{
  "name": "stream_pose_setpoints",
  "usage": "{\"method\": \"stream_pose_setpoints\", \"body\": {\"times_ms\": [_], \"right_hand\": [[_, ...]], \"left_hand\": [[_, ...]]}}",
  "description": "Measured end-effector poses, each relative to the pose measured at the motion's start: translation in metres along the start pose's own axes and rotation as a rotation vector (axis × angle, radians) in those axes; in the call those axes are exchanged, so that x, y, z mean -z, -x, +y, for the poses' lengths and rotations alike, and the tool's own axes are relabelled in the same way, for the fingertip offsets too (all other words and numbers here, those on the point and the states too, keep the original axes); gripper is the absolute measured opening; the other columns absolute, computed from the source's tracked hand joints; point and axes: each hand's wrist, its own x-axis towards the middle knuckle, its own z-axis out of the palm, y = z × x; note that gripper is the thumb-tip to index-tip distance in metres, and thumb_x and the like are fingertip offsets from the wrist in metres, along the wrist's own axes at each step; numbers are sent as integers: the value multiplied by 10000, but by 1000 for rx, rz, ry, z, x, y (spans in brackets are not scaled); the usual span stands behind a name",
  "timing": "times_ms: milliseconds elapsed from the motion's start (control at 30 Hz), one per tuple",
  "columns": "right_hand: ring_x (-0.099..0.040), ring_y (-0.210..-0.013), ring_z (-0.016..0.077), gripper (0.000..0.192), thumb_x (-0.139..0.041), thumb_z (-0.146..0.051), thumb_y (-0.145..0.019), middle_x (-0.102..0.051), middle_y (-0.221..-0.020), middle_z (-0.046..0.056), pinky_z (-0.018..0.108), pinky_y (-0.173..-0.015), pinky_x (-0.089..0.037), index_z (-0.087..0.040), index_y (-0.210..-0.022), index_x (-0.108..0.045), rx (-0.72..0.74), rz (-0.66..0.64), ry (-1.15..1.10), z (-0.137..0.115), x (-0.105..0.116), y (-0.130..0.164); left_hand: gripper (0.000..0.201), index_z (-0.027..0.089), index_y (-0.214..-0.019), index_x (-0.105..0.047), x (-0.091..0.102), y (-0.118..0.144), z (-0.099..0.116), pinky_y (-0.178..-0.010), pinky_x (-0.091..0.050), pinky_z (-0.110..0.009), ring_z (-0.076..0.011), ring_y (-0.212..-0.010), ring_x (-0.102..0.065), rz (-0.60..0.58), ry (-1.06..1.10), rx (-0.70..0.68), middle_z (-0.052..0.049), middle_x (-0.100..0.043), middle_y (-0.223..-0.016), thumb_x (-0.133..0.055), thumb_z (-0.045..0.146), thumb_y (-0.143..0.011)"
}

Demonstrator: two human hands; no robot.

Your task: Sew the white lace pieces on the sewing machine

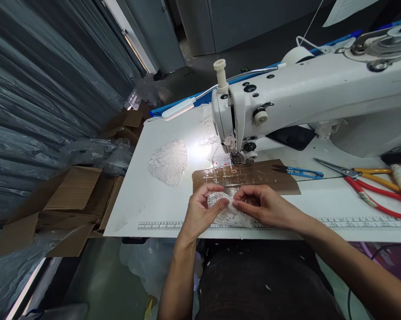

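Lace piece (227, 212) pinched between my left hand (200, 209) and right hand (263, 206), fingers closed on it, over bench (160, 209) edge; cardboard boxes (73, 195) contents unclear.

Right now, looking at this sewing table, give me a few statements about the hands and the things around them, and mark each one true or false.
1. Both hands, the left hand and the right hand, hold the white lace piece. True.
2. The red-handled scissors lie left of the sewing machine. False: they lie on the right side of the table.
3. A second lace piece lies flat on the table, untouched. True.
4. The blue thread snips are in the right hand. False: they lie on the table.
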Motion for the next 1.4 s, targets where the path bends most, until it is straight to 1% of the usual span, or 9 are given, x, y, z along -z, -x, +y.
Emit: {"method": "stream_pose_setpoints", "body": {"times_ms": [467, 667, 933, 1033, 1133, 1200, 1267, 1333, 1400], "right_hand": [[-290, -477, 65, 428, -708, -576, -711, -403, -549, -72, 223, -441, -224, -166, -762, -599, -111, 64, -272, -5, 0, -2], [-284, -501, 74, 411, -598, -581, -813, -387, -590, -65, 229, -457, -231, -173, -784, -555, -113, 57, -236, -10, 0, -2], [-372, -584, 100, 196, -496, -352, -915, -449, -684, -34, 248, -526, -288, -190, -806, -507, 146, 238, -146, 0, -15, -9], [-377, -576, 103, 172, -502, -340, -903, -463, -691, -29, 251, -518, -287, -201, -803, -484, 129, 315, -206, 3, -27, -11], [-347, -540, 100, 242, -500, -381, -894, -432, -651, -40, 248, -490, -272, -221, -738, -406, 42, 304, -306, 6, -37, 3], [-335, -520, 98, 293, -486, -416, -904, -418, -613, -43, 245, -477, -270, -224, -710, -380, -60, 187, -322, 5, -37, 22], [-410, -565, 109, 287, -496, -424, -911, -494, -642, -15, 246, -517, -327, -209, -730, -440, -130, -58, -258, 2, -28, 41], [-476, -610, 131, 272, -510, -462, -911, -557, -704, 13, 249, -524, -363, -205, -825, -530, -194, -307, -116, -4, -13, 53], [-523, -699, 154, 284, -617, -492, -843, -594, -820, 25, 272, -612, -430, -226, -927, -565, -77, -51, 167, -11, 3, 51]], "left_hand": [[37, 172, -823, -670, 0, -1, -3, -775, -497, -257, -156, -843, -637, -26, -138, -219, -31, -675, -863, -695, 179, -798], [128, 169, -841, -574, -1, 0, -5, -722, -505, -228, -130, -787, -642, -131, -90, -179, -17, -657, -829, -696, 167, -801], [160, 186, -927, -524, -5, 2, -4, -749, -505, -236, -138, -841, -649, -130, -220, -242, -23, -660, -890, -645, 155, -827], [238, 191, -975, -537, -7, 4, -7, -758, -506, -265, -159, -856, -643, -38, -389, -360, -33, -658, -926, -596, 66, -781], [276, 185, -916, -584, 3, 0, -11, -756, -492, -295, -191, -850, -628, 194, -613, -474, -42, -652, -880, -554, 4, -710], [233, 187, -892, -587, 16, -6, -10, -736, -487, -292, -200, -847, -626, 382, -620, -454, -42, -650, -858, -585, 34, -717], [234, 195, -949, -568, 24, -11, -6, -723, -489, -270, -183, -836, -636, 445, -477, -359, -29, -657, -860, -651, 111, -746], [308, 198, -1019, -539, 24, -13, 0, -722, -495, -249, -157, -802, -649, 306, -259, -230, -13, -671, -837, -708, 198, -762], [355, 190, -1042, -528, 14, -11, 7, -713, -501, -239, -143, -769, -655, 101, -80, -113, -15, -685, -826, -739, 251, -762]]}}
